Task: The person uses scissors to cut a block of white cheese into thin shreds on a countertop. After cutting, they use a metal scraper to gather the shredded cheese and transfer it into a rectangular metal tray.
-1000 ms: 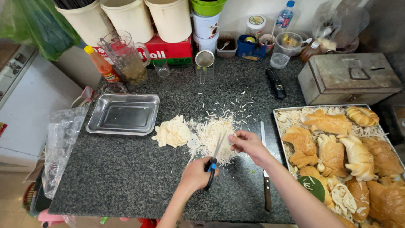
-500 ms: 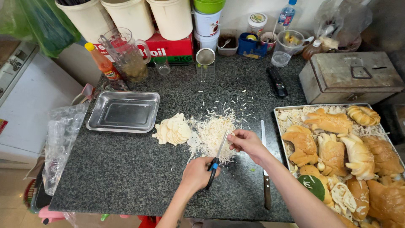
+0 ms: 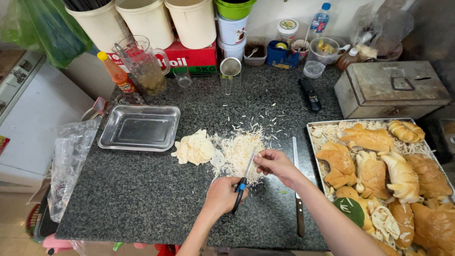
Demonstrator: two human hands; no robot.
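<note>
My left hand (image 3: 222, 195) grips the dark and blue handles of a pair of scissors (image 3: 244, 179), whose blades point up over a heap of pale shredded strips (image 3: 238, 150) on the dark granite counter (image 3: 142, 189). My right hand (image 3: 275, 163) pinches something small and pale right at the blades; what it is I cannot make out. A stack of pale round slices (image 3: 194, 148) lies just left of the shreds.
A knife (image 3: 297, 189) lies right of my hands. A tray of bread rolls (image 3: 384, 156) fills the right side, a metal box (image 3: 391, 89) behind it. An empty steel tray (image 3: 140, 128) sits left. Buckets, a jug, a sauce bottle and jars line the back.
Both hands stay at the scissors over the shred heap with only slight shifts. Everything else is where it was.
</note>
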